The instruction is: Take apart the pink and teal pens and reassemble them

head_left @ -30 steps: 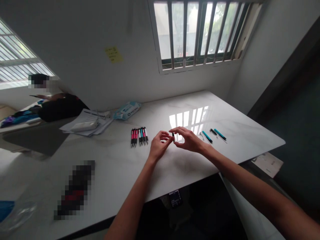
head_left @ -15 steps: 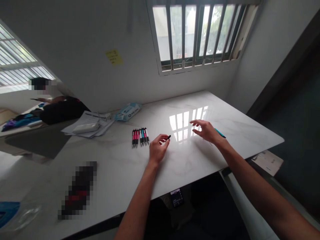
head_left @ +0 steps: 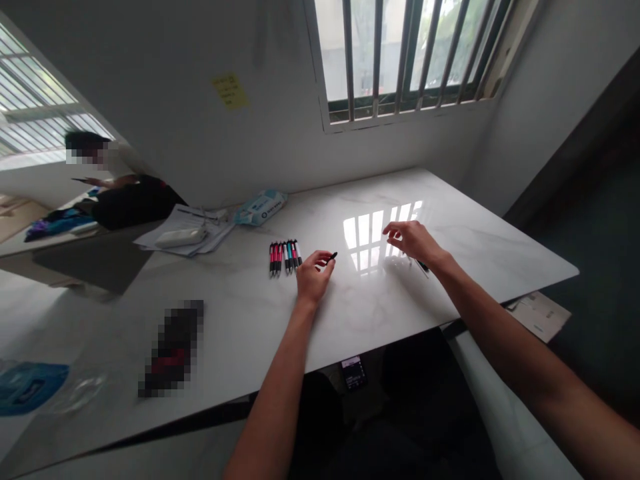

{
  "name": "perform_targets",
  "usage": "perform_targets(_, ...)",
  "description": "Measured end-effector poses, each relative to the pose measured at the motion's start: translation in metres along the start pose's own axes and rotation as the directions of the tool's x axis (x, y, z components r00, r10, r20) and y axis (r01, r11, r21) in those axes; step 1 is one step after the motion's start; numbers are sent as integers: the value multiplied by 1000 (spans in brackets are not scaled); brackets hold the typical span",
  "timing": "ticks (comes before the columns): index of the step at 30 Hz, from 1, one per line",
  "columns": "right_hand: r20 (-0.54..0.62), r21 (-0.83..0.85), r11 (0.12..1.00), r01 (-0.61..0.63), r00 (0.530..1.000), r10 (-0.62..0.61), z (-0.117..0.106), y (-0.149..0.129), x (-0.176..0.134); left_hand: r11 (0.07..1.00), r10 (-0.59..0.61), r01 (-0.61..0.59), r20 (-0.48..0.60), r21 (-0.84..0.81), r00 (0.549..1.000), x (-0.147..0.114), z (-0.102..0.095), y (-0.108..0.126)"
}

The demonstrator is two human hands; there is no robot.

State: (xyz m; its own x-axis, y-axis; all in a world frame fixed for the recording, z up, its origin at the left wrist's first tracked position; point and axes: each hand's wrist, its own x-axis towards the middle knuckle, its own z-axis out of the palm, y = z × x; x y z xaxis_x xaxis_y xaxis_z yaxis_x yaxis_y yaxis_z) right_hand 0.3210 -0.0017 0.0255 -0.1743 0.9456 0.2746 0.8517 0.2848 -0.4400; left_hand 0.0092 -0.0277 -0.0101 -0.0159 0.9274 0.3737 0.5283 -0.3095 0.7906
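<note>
My left hand (head_left: 314, 279) is closed over the table, its fingers and thumb around a pen; only the pen's black end (head_left: 333, 256) shows past the fingertips. Just left of that hand, several pens (head_left: 284, 258) lie side by side in a row, with red, teal and white barrels and dark grips. My right hand (head_left: 413, 240) hovers above the table to the right, its fingers bent and the thumb slightly apart, with nothing visible between them. Partly hidden under its wrist lies another pen (head_left: 423, 266).
The white marbled table (head_left: 370, 313) meets a wall below a barred window. Papers (head_left: 185, 230) and a wipes pack (head_left: 261, 207) lie at the back left. A blurred dark object (head_left: 173, 350) and a blue plastic pack (head_left: 33, 388) are front left. A person (head_left: 125, 180) sits beyond.
The view has tilted down slightly. My right hand's fingers have drawn closer together, and its wrist now covers the teal pen's place more. My left hand keeps its hold on the pen.
</note>
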Motion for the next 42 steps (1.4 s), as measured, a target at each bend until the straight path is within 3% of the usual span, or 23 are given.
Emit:
perform_targets(4, 154, -159, 981, -110, 979, 134, -4, 8, -1, 1000, -22, 22, -18, -9, 1000, 1, -1, -2)
perform_targets(7, 233, -162, 977, -139, 957, 174, -1, 21, -7, 1000, -3, 3, -14, -4, 1000, 0, 1, -1)
perform_targets(14, 134, -78, 995, -68, 988, 78, 3, 29, -5, 1000, 15, -15, 8, -11, 1000, -1, 5, -1)
perform_targets(18, 49, 201, 980, 3, 999, -13, 8, 10, 11, 1000, 13, -13, 13, 0, 1000, 1, 6, -3)
perform_targets(21, 51, 504, 862, 49, 995, -86, 24, -20, 30, 1000, 18, -18, 10, -4, 1000, 2, 7, -4)
perform_targets(24, 73, 705, 705, 78, 981, -182, 51, -52, 46, 999, 36, -35, 13, -4, 999, 1, 6, -5)
perform_targets(27, 93, 801, 595, 68, 967, -236, 77, -71, 50, 999, 41, -41, 14, 4, 999, 1, 4, -6)
perform_targets(31, 100, 855, 518, 19, 975, -201, 95, -72, 41, 998, 55, -55, 10, 31, 998, 0, 2, -5)
perform_targets(37, 114, 837, 547, -1, 978, -172, 99, -64, 32, 995, 89, -91, 43, 47, 995, 0, 2, -2)
perform_targets(42, 78, 784, 618, 54, 980, -184, 101, -65, 33, 990, 116, -118, 29, 75, 993, 0, 1, -3)
